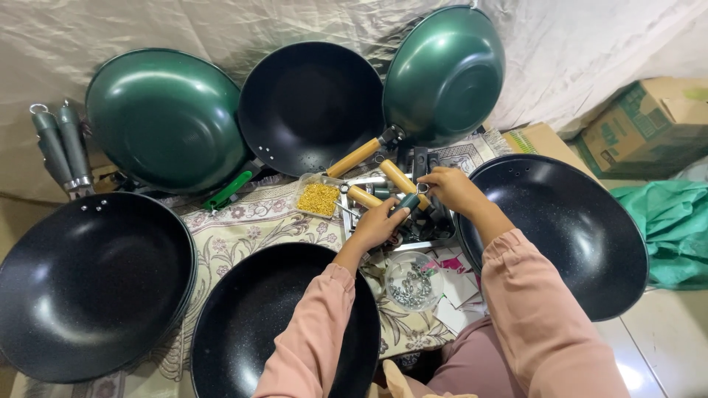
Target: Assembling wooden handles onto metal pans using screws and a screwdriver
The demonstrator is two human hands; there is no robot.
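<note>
My left hand (pixel 377 223) grips the dark green end of a wooden pan handle (pixel 408 188) held over a metal tray (pixel 354 221). My right hand (pixel 451 189) pinches the small metal ring at that handle's tip. A second wooden handle (pixel 364 196) lies in the tray just left of the held one. A small clear tub of yellow screws (pixel 318 198) sits to the left of the tray. A clear bowl of silver nuts (pixel 411 282) stands just below my left hand. Both sleeves are pink.
Black woks lie at the left (pixel 88 287), front centre (pixel 251 324) and right (pixel 568 236). Green woks (pixel 166 118) (pixel 446 74) and a black one (pixel 310 103) lean on the cloth-draped wall. Grey handles (pixel 63 147) stand far left. Cardboard boxes (pixel 641 125) and green cloth (pixel 675 228) are at right.
</note>
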